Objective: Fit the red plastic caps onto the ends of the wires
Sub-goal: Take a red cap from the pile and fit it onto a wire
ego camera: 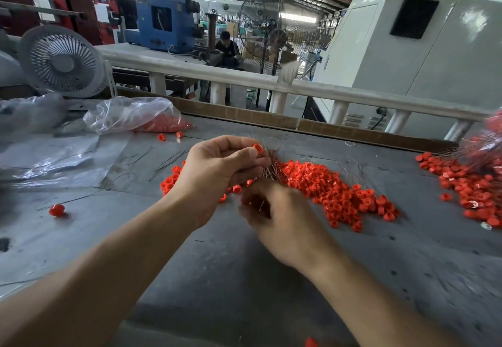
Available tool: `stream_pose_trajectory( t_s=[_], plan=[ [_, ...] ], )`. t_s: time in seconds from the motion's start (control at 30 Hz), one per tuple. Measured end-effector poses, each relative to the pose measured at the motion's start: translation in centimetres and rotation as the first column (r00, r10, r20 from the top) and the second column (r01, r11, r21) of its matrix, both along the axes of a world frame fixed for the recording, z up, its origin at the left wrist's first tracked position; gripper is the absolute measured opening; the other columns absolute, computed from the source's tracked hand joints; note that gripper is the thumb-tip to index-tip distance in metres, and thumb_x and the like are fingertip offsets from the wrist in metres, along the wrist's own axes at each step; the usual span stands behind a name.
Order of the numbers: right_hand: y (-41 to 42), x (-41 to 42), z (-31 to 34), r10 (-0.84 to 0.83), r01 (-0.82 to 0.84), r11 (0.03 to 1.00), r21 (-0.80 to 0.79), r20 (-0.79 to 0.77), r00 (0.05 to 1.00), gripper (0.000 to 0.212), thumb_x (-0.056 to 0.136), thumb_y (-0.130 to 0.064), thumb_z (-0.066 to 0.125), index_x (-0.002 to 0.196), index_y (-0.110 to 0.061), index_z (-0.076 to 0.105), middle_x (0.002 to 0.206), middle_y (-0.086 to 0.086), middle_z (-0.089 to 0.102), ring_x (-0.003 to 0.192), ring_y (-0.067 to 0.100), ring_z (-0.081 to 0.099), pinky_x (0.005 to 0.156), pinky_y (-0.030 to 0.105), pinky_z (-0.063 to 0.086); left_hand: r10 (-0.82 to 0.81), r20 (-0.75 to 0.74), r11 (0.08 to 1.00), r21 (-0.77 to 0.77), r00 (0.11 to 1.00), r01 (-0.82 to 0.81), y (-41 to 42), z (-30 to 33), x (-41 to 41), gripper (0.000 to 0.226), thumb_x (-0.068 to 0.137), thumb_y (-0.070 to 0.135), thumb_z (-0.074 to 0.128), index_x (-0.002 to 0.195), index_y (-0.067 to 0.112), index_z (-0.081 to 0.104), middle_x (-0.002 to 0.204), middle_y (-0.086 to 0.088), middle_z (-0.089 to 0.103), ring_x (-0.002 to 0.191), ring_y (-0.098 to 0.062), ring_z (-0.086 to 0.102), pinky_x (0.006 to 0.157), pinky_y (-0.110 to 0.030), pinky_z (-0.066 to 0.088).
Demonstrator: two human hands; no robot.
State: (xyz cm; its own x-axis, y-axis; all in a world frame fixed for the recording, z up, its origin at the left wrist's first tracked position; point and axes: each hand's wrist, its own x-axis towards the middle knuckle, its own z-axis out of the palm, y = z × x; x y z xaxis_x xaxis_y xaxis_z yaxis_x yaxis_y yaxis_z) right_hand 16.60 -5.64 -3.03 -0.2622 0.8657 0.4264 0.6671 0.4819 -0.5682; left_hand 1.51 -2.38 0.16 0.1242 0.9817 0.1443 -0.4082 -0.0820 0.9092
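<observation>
Your right hand is blurred, grip unclear; your left hand pinches a red cap and wires mid-desk. Rush it and the cap may slip off.

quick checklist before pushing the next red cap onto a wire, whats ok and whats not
1. Cap in hand: ok. The left hand pinches a red cap at its fingertips.
2. Wires held: ok. A bundle of wires sits in the same hand, beside the cap.
3. Single wire picked out: cannot tell. The right hand is motion-blurred just below the bundle.
4. Wire end lined up with the cap's hole: cannot tell, too fine to see.
5. Cap supply: ok. A pile of caps lies on the table behind the hands.
6. Spare wires: ok. Loose wires lie to the left.
</observation>
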Motion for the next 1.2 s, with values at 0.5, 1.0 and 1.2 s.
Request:
stream_pose_trajectory(
  t_s=[0.5, 1.0, 1.2],
  plan=[
    [0.3, 2.6, 1.7, -0.052, 0.131, 0.987, 0.095, -0.579, 0.813, 0.009, 0.093, -0.019, 0.075, 0.094, -0.028, 0.075, 0.085, -0.006, 0.076, 0.079, 0.016, 0.073, 0.076, 0.043, 0.062, -0.08, -0.092, 0.991, 0.103, 0.993, 0.09, -0.5, -0.2, 0.5, 0.027, 0.078, 0.014, 0.073, 0.103, 0.003, 0.071, 0.098, -0.017, 0.078, 0.095, -0.027, 0.076, 0.079, -0.028, 0.061],
    [0.0, 2.7, 2.0, -0.088, 0.155, 0.983, 0.098, -0.491, 0.867, 0.009, 0.095, -0.017, 0.072, 0.097, -0.024, 0.076, 0.081, -0.011, 0.074, 0.071, 0.008, 0.068, 0.068, 0.022, 0.055, -0.125, -0.099, 0.982, 0.132, 0.987, 0.138, -0.7, -0.2, 0.5, 0.025, 0.078, 0.014, 0.075, 0.101, 0.006, 0.073, 0.098, -0.021, 0.077, 0.095, -0.028, 0.076, 0.079, -0.029, 0.061],
    [-0.1, 2.8, 2.3, -0.078, 0.166, 0.975, 0.144, -0.48, 0.874, 0.005, 0.095, -0.021, 0.072, 0.096, -0.02, 0.077, 0.082, -0.008, 0.074, 0.073, 0.012, 0.069, 0.069, 0.024, 0.053, -0.168, -0.103, 0.971, 0.156, 0.98, 0.183, -0.7, -0.4, 0.5, 0.016, 0.081, 0.014, 0.076, 0.097, 0.014, 0.078, 0.099, -0.021, 0.076, 0.097, -0.03, 0.076, 0.081, -0.031, 0.061]
  ],
)
